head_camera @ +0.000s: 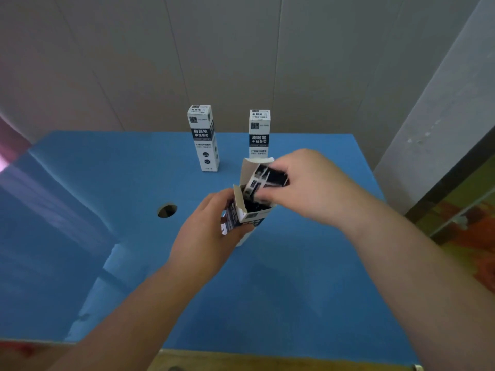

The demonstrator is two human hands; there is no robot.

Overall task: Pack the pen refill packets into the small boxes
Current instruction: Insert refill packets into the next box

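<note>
My left hand [206,234] grips a small white and dark box [247,214] that stands upright on the blue table, its top flaps open. My right hand [305,183] pinches a black and white refill packet [263,180] right at the box's mouth, with its lower end inside the opening. More dark packets show inside the box. Two closed tall boxes of the same print stand behind: one on the left [204,137], one on the right [259,133].
The blue table [134,263] has a round hole [167,210] left of my left hand. A pale wall stands behind the table. At the right edge is a dark frame with a colourful surface [466,210].
</note>
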